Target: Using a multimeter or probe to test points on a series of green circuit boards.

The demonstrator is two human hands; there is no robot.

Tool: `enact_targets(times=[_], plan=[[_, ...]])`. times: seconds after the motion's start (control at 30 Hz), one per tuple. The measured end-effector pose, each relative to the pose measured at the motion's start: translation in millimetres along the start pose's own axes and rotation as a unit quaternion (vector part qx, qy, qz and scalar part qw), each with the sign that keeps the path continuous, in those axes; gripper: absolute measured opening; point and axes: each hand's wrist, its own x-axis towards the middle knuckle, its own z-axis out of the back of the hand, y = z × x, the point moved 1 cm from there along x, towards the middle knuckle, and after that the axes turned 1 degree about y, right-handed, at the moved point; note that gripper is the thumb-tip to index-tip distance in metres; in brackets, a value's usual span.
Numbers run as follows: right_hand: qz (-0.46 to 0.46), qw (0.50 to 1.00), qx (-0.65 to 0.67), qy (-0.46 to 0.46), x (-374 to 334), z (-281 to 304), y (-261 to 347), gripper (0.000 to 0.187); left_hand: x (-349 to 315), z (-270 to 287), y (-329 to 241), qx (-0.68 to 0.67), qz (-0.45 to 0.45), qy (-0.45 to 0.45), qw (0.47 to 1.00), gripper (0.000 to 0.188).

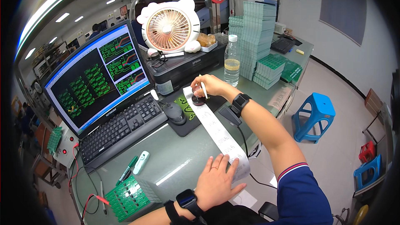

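A long white paper strip (216,130) with rows of small dark marks runs slantwise over the desk. Its near end curls over the front edge. My left hand (214,180) lies on that near end, open, fingers spread flat. At the far end, my right hand (214,86) is closed round a small, dark-based round object that looks like a stamp (198,100), resting on the strip. A slim white pen (203,88) is also held between its fingers. The fingers partly hide the top of the stamp.
Left of the strip are a mouse (174,113) on a dark mat, a keyboard (121,130) and a monitor (98,77). Green circuit boards (128,199) stand near left; taller board stacks (255,37) rise behind a water bottle (231,62). A fan (167,29) sits on a printer (189,68).
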Motion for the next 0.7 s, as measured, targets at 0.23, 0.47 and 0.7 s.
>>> enact_targets(times=[0.23,0.47,0.7], plan=[[0.032,0.998,0.013,-0.053,37.4,-11.9,-14.0,0.032,-4.1,-2.7,-9.3,-0.023,0.001,-0.006,1.000,0.075],[0.020,0.989,-0.110,-0.100,4.6,4.0,-8.3,0.059,-8.2,-5.8,-6.2,0.008,-0.012,-0.026,1.000,0.060],[-0.033,0.973,0.143,-0.179,-153.0,23.0,54.1,0.044,-17.6,10.0,-7.8,0.013,-0.026,-0.015,0.999,0.051]])
